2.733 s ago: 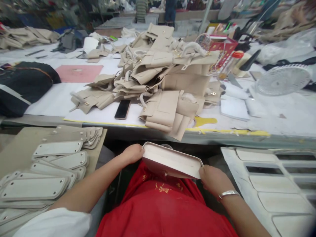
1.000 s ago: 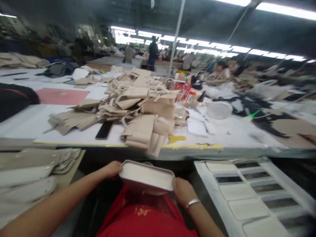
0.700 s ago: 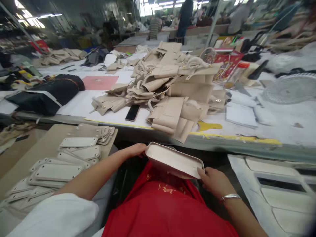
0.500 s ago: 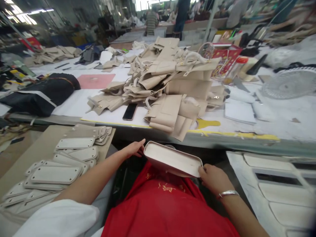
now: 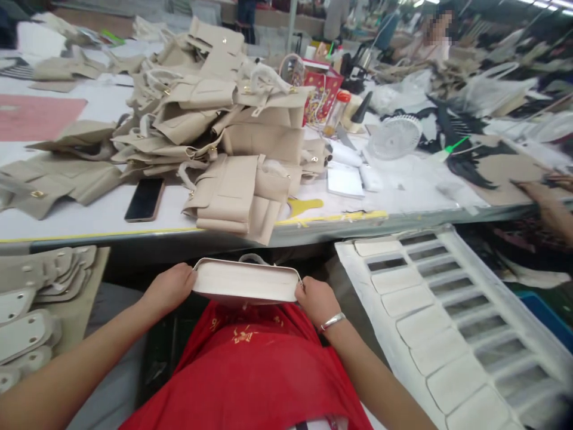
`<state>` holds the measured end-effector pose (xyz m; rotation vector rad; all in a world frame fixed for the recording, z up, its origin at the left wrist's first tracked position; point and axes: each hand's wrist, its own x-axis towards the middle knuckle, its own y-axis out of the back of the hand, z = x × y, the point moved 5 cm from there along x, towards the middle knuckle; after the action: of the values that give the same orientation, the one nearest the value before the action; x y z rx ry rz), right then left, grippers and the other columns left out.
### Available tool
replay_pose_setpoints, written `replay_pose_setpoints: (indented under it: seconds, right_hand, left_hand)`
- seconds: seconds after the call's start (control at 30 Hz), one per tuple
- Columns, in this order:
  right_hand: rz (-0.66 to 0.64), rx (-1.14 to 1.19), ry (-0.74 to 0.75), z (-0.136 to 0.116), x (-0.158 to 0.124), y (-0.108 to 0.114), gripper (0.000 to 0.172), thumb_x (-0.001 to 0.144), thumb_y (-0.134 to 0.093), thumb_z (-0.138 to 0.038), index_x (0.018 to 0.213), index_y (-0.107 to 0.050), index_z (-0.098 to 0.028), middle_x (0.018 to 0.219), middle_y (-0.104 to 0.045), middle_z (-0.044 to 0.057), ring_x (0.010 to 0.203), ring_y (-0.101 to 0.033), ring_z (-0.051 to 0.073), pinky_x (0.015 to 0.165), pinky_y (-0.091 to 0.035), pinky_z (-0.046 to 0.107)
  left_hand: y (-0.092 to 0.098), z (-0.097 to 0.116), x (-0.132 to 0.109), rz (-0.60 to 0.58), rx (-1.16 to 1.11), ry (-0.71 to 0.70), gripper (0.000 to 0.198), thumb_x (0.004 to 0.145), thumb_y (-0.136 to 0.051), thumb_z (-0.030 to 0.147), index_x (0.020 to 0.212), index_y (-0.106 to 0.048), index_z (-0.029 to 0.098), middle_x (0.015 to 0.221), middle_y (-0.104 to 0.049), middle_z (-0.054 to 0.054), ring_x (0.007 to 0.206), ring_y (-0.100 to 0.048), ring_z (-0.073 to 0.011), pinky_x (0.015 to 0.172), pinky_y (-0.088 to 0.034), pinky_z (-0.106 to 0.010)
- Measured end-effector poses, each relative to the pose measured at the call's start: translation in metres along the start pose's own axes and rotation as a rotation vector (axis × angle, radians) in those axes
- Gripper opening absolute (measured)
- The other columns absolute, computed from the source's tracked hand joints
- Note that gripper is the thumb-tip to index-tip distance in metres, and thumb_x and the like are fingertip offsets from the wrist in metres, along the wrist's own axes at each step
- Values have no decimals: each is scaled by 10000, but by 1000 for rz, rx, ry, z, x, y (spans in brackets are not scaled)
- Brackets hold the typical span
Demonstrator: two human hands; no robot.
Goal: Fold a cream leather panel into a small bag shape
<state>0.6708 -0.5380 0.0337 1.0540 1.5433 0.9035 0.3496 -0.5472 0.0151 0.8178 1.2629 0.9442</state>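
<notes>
Between my hands is a beige handbag, its flat rectangular base facing up toward me and part of a handle showing beyond it. My left hand grips the bag's left end with fingers closed. At the opposite end, my right hand is closed on the corner, a silver bracelet on its wrist. The bag is held just above the red apron on my lap. Its body below the base is mostly hidden.
A pile of beige bags lies on the table, beside a phone. Beige pieces with holes lie on a board at left. At right stands a white rack with pale panels. Another person's hand is at far right.
My view has turned to the right. My left hand, earlier with fingers extended at the bag's end, is now closed on it. The bag has become more level.
</notes>
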Motion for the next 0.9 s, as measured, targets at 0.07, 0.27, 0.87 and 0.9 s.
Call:
replay_pose_setpoints:
  seconds: [0.07, 0.27, 0.87, 0.9]
  right_hand:
    - [-46, 182, 10, 8, -1, -4, 271, 840, -431, -318, 703, -578, -136, 688, -657, 89, 669, -626, 189, 563, -352, 252]
    - [-234, 491, -7, 20, -6, -12, 330, 784, -517, -467, 830, -576, -145, 687, -658, 39, 588, -606, 130, 544, -384, 217]
    - [-140, 23, 1, -3, 5, 1, 307, 858, -342, -263, 683, -566, -146, 724, -646, 78, 576, -570, 113, 524, -309, 217]
    - [-144, 25, -3, -3, 4, 2, 312, 860, -336, -268, 680, -562, -149, 719, -645, 76, 575, -569, 115, 523, -307, 218]
  left_hand:
    - [-3, -1, 0, 14, 33, -17, 399, 881, -200, 316, 783, -539, 129, 865, -561, -114, 845, -563, -240, 758, -416, -341]
    - [-6, -3, 3, -8, 24, -62, 395, 879, -202, 327, 770, -529, 135, 838, -552, -100, 820, -560, -227, 761, -411, -336]
    - [-4, -11, -9, 126, -377, 71, 494, 851, -216, 513, 698, -523, 158, 754, -555, -96, 773, -548, -231, 725, -414, -343]
    - [-4, -14, -9, 116, -498, 101, 515, 836, -221, 550, 688, -520, 158, 727, -559, -89, 749, -552, -225, 706, -422, -339]
